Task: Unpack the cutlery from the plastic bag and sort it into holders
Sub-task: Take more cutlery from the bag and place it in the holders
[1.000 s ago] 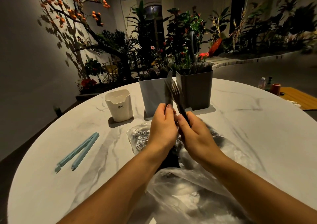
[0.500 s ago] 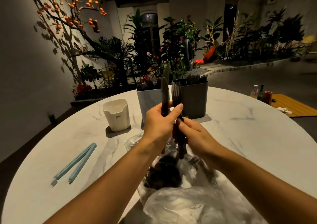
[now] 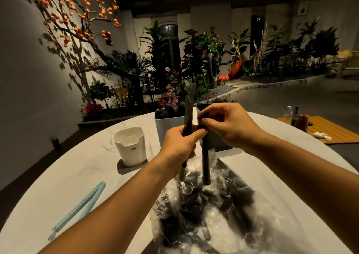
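The round marble worktop point(image 3: 81, 178) shows bare surface at left and far right, its curved edge running behind the holders. The clear plastic bag point(image 3: 229, 220) of dark cutlery lies open at the near edge. Behind the hands stand a light holder point(image 3: 167, 125) and a dark holder point(image 3: 221, 143), with a white holder point(image 3: 131, 146) apart at left. The left hand point(image 3: 179, 146) grips upright knives point(image 3: 188, 115); the right hand point(image 3: 227, 123) pinches a dark utensil point(image 3: 206, 162), now drawn away from the left-hand bundle and raised higher than before.
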Tool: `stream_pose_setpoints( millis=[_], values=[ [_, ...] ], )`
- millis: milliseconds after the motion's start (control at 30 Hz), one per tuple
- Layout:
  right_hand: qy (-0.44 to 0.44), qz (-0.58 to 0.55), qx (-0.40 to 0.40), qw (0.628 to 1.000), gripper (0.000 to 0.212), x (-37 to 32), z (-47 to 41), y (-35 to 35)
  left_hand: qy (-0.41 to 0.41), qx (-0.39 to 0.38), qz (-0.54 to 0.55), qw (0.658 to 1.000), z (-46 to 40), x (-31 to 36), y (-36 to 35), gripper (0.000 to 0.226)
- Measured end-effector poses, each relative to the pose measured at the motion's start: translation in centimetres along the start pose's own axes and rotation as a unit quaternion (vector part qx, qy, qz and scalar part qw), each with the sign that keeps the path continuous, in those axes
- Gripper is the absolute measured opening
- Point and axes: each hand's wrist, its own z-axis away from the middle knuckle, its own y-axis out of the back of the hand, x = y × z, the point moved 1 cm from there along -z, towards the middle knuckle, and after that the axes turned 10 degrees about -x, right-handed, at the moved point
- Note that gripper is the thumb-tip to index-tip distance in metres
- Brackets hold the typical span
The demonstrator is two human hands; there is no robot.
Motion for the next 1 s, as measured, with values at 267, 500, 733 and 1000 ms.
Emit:
stream_pose_setpoints(
  millis=[267,500,733,1000],
  values=[
    [-0.003,0.019,-0.020,1.000,0.013,-0.2,-1.9,2.7,-0.019,-0.018,-0.014,1.000,-2.8,1.9,-0.1,0.011],
    [0.014,0.066,-0.033,0.997,0.015,-0.9,-4.0,4.1,-0.034,-0.030,-0.035,0.998,-4.5,3.4,0.2,0.003],
    [0.038,0.082,0.025,0.996,0.012,-3.3,-8.3,4.8,-0.033,-0.005,-0.002,0.999,-6.8,7.1,3.2,0.038],
    [0.048,0.107,0.038,0.992,0.009,-5.2,-12.3,4.5,-0.117,0.011,-0.035,0.992,-9.0,8.0,5.7,0.035]
  ],
)
